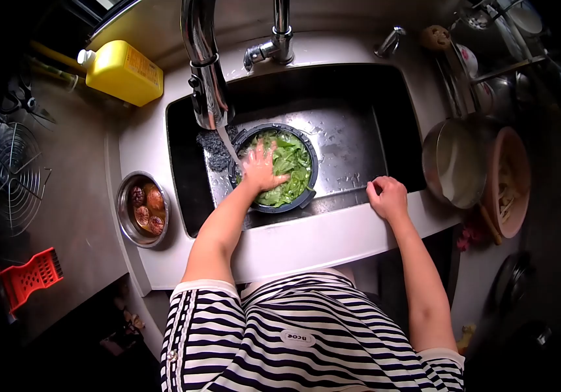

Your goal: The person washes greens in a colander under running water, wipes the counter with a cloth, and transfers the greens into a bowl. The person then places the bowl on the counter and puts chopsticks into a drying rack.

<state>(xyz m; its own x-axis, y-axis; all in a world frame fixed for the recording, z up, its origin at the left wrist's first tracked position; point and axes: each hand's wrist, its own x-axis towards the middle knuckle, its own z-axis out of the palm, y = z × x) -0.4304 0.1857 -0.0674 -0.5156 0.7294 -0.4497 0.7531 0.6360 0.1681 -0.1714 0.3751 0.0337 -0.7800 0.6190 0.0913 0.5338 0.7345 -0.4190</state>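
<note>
Greens (291, 161) are pressed in dark basin (314, 161), left in sink (352, 140), by wide-spread left hand (260, 171). Right hand (390, 197) is curled at near edge; grip can't be told. Leaves could be flushed over rim if basin is overfilled by faucet (210, 98).

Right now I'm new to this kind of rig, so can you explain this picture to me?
There is no robot here: these are a person's bare hands, and the single picture comes from a camera on their head, looking forward and down.

The left hand is spread on leafy greens in a dark basin inside the sink, while water runs from the faucet. The right hand rests at the sink's front edge, with nothing visible in it.

To the left are a metal bowl of reddish-brown round pieces and a yellow jug; to the right, a pan.
</note>
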